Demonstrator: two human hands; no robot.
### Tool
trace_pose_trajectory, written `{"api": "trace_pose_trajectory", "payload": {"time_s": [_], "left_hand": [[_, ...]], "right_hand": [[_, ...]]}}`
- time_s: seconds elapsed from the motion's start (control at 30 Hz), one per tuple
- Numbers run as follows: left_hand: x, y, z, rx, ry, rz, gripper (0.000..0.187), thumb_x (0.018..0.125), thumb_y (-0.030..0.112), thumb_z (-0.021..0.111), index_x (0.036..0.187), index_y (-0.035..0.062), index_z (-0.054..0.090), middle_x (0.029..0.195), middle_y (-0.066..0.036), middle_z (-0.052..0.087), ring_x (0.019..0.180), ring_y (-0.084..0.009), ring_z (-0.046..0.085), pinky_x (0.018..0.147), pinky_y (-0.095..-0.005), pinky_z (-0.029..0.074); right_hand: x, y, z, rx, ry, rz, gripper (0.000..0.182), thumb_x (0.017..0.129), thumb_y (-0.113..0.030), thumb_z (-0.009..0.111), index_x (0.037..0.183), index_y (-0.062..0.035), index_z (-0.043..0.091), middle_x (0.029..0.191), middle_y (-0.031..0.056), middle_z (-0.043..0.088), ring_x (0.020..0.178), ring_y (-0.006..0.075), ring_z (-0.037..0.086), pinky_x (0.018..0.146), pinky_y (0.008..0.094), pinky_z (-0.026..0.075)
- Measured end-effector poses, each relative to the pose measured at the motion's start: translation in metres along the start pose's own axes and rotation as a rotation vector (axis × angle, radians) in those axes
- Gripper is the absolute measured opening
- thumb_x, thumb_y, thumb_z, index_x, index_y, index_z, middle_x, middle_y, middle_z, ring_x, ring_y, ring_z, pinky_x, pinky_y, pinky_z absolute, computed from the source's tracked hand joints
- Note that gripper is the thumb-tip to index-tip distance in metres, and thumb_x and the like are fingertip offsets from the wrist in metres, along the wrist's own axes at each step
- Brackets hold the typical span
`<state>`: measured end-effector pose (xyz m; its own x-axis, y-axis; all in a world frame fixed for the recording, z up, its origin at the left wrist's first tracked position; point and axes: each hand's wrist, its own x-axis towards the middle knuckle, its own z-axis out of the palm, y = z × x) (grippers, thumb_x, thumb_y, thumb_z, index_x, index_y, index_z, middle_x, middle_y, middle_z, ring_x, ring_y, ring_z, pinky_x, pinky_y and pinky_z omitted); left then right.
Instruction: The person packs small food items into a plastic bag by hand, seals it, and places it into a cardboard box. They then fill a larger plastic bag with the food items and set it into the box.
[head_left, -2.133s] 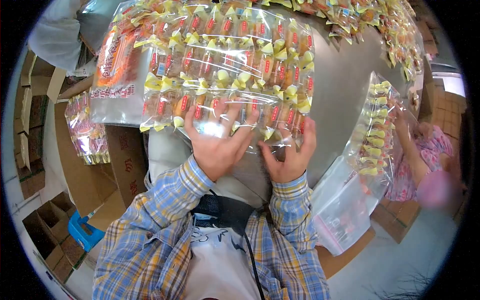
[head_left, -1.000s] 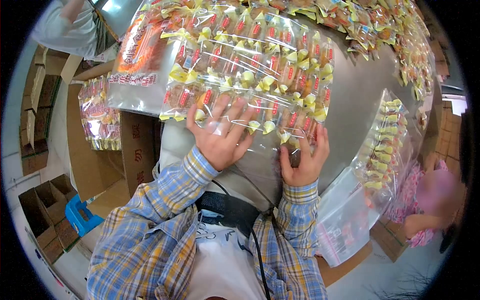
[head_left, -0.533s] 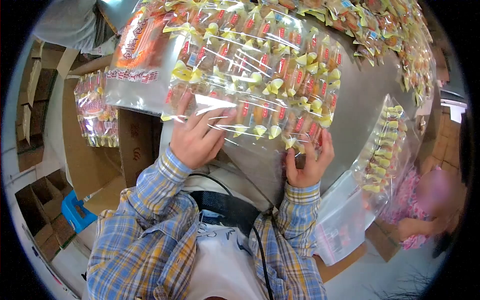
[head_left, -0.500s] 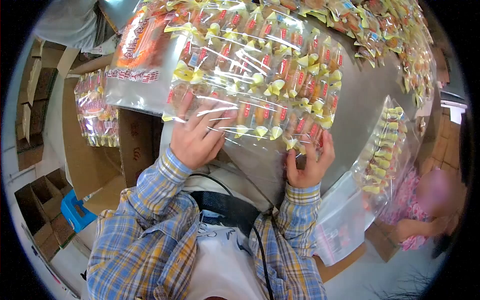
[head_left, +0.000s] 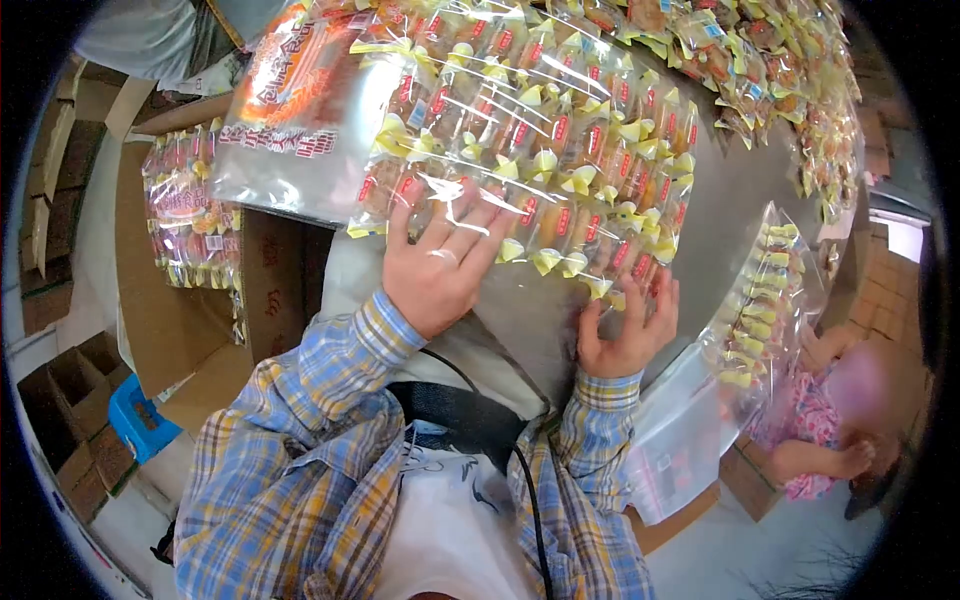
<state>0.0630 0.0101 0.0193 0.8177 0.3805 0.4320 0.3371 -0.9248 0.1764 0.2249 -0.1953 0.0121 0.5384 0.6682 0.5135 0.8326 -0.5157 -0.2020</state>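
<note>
A large clear plastic bag lies flat on the metal table in front of me, filled with rows of small individually wrapped cakes with yellow twisted ends and red labels. My left hand rests on its near left part, fingers spread over the film. At the near right corner of that bag is my right hand, its fingers apart and slightly bent, fingertips against the edge. Neither hand wraps around anything.
Printed plastic bags lie at the left. Beside them, a cardboard box holds a filled pack. Loose wrapped cakes pile at the back right. Another filled bag and flat clear bags lie right, near a person.
My left hand has slid rightward over the film, and the bag of cakes has shifted slightly right. My right hand stays at the corner, its fingers a little lower.
</note>
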Motion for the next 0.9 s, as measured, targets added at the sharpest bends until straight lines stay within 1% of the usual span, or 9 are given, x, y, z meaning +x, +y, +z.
{"api": "trace_pose_trajectory", "payload": {"time_s": [0.13,0.17,0.3,0.4,0.43,0.57,0.63,0.73,0.9], "left_hand": [[0.001,0.005,-0.004,-0.045,-0.020,-0.021,0.062,0.080,0.023,0.076,0.141,0.0167,0.063,0.150,-0.005,0.057,0.139,-0.0270,0.051,0.119,-0.0623,0.024],[0.002,0.005,-0.004,-0.044,-0.019,-0.019,0.063,0.080,0.025,0.076,0.141,0.0169,0.062,0.150,-0.006,0.057,0.140,-0.0278,0.050,0.118,-0.0637,0.024],[0.007,0.010,-0.003,0.020,-0.001,0.003,0.063,0.082,0.030,0.075,0.142,0.0181,0.061,0.147,-0.009,0.057,0.141,-0.0304,0.049,0.115,-0.0675,0.024],[0.009,0.016,-0.004,0.013,-0.005,-0.016,0.057,0.085,0.035,0.073,0.139,0.0204,0.064,0.143,-0.010,0.058,0.138,-0.0308,0.050,0.114,-0.0675,0.025],[0.010,0.017,-0.007,-0.028,-0.016,-0.030,0.056,0.086,0.036,0.073,0.138,0.0211,0.064,0.142,-0.010,0.059,0.136,-0.0305,0.051,0.114,-0.0672,0.025],[0.009,0.011,0.007,-0.020,0.057,-0.014,0.052,0.086,0.037,0.075,0.135,0.0232,0.066,0.139,-0.008,0.061,0.131,-0.0285,0.055,0.113,-0.0652,0.027],[0.008,0.010,0.008,-0.003,0.082,-0.001,0.050,0.086,0.034,0.075,0.134,0.0235,0.067,0.137,-0.007,0.063,0.129,-0.0273,0.056,0.113,-0.0644,0.027],[0.011,0.016,0.007,0.007,0.105,0.005,0.049,0.086,0.024,0.073,0.135,0.0242,0.067,0.140,-0.005,0.061,0.129,-0.0273,0.056,0.112,-0.0661,0.027],[0.018,0.023,0.003,0.111,0.040,0.039,0.050,0.087,0.021,0.070,0.136,0.0276,0.066,0.143,-0.003,0.058,0.128,-0.0282,0.055,0.108,-0.0732,0.027]], "right_hand": [[-0.006,-0.028,-0.006,-0.098,0.063,0.032,0.050,0.079,-0.017,0.080,0.127,-0.0089,0.069,0.147,0.0257,0.047,0.136,0.0416,0.044,0.114,0.0496,0.036],[-0.014,-0.032,-0.002,-0.064,0.131,0.082,0.054,0.078,-0.020,0.080,0.131,-0.0147,0.072,0.142,0.0223,0.050,0.128,0.0381,0.046,0.105,0.0488,0.040],[-0.043,-0.054,0.003,0.138,0.036,0.174,0.055,0.077,-0.011,0.081,0.130,-0.0121,0.073,0.128,0.0168,0.059,0.115,0.0309,0.054,0.092,0.0405,0.046],[-0.031,-0.062,0.010,0.161,0.024,0.002,0.053,0.077,-0.010,0.079,0.130,-0.0094,0.072,0.126,0.0141,0.063,0.110,0.0310,0.057,0.092,0.0406,0.046],[-0.025,-0.066,0.012,0.143,0.064,-0.009,0.051,0.079,-0.012,0.077,0.130,-0.0075,0.071,0.131,0.0125,0.064,0.112,0.0328,0.056,0.095,0.0421,0.045],[-0.009,-0.071,0.016,-0.018,0.094,0.015,0.050,0.081,-0.021,0.075,0.131,-0.0132,0.072,0.137,0.0117,0.062,0.114,0.0310,0.052,0.101,0.0450,0.041],[-0.005,-0.076,0.019,-0.107,0.099,0.005,0.050,0.082,-0.025,0.074,0.131,-0.0162,0.072,0.140,0.0108,0.061,0.114,0.0299,0.051,0.103,0.0465,0.038],[-0.010,-0.070,0.033,-0.063,0.141,0.021,0.049,0.081,-0.029,0.074,0.130,-0.0193,0.073,0.144,0.0105,0.060,0.112,0.0284,0.049,0.102,0.0461,0.036],[-0.013,-0.058,0.039,-0.062,0.134,-0.007,0.045,0.082,-0.024,0.075,0.127,-0.0199,0.075,0.143,0.0054,0.062,0.110,0.0267,0.052,0.101,0.0418,0.036]]}}
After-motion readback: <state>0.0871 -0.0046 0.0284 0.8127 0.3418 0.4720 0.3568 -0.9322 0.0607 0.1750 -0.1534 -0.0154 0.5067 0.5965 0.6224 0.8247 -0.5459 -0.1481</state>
